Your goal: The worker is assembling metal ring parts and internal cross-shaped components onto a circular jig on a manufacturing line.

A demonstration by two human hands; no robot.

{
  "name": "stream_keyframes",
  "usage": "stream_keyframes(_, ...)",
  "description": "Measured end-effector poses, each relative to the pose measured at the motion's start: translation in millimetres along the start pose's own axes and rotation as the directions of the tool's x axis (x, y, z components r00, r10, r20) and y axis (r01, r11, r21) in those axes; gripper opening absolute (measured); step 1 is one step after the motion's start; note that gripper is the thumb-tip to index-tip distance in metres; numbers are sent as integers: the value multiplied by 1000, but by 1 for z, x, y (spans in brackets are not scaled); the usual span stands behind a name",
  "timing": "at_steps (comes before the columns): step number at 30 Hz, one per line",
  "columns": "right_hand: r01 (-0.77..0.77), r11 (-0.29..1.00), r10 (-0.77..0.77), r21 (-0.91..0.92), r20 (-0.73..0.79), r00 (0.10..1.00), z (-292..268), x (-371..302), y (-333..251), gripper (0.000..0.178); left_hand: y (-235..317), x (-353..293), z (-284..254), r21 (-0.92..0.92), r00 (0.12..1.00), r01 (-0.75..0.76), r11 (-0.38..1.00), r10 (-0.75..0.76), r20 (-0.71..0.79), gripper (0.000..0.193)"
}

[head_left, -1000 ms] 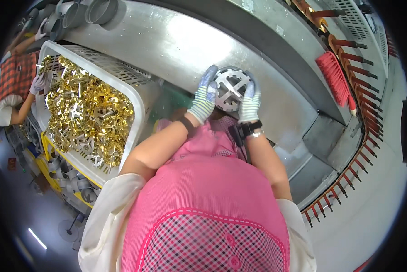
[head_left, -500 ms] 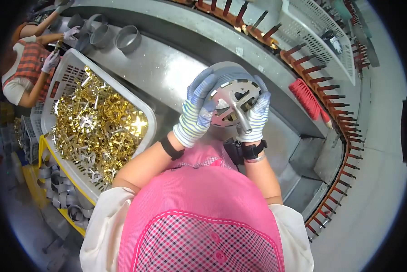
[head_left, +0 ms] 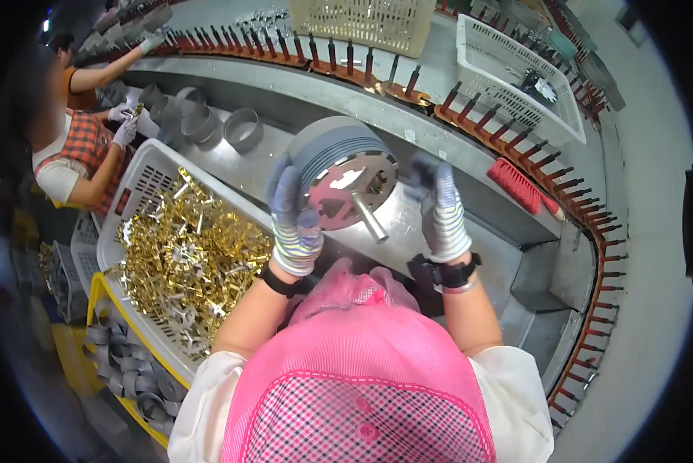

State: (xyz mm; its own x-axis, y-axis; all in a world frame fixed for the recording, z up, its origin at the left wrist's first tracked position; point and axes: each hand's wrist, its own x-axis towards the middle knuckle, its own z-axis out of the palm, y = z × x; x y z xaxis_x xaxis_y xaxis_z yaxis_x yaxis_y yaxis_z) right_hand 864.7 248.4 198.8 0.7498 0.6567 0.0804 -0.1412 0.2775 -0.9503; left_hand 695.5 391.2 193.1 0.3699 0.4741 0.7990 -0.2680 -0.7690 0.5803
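A grey drum-shaped part point(head_left: 311, 151) with stacked bands sits in front of me at the sink-like bench. Its near face is a slotted metal disc, from which a silver rod point(head_left: 371, 220) sticks out toward me. My left hand point(head_left: 294, 220), in a striped blue-and-white glove, is at the drum's left rim, fingers straight and thumb apart. Whether it presses on the drum I cannot tell. To the right, my gloved right hand point(head_left: 443, 212) is clear of the drum with fingers spread; its thumb side is blurred.
At my left stands a white crate point(head_left: 142, 174) full of gold and silver metal pieces. Grey rings point(head_left: 243, 131) stand behind it. A red brush point(head_left: 514, 185) lies on the right ledge. A curved row of dark pegs point(head_left: 547, 160) runs behind. Co-workers point(head_left: 91, 154) are at the far left.
My right hand has come off the drum and moved right. The drum has shifted left, and my left hand has moved left with it. The view has turned slightly, showing more of the far side.
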Motion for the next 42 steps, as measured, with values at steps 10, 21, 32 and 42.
stream_keyframes(10, -722, 687, 523, 77, 637, 566, 52, -29, -38, 38, -7, 7, -18, 117, 990, -100, 988, 88, 106, 67)
stream_keyframes(21, 124, 804, 218, -581, 482, 848, 71, 8, 19, 31, 8, 64, -32, 436, 904, 7, 900, -192, 382, 78)
stream_keyframes(32, 334, 396, -360, -855, 190, 913, -8, 58, 78, 24, 9, 43, -14, 556, 883, -39, 830, -232, 409, 115)
stream_keyframes(42, -31, 445, -373, -895, -216, 902, -210, 206, 26, 30, 22, -43, -106, 743, 825, 334, 580, -561, 67, 78)
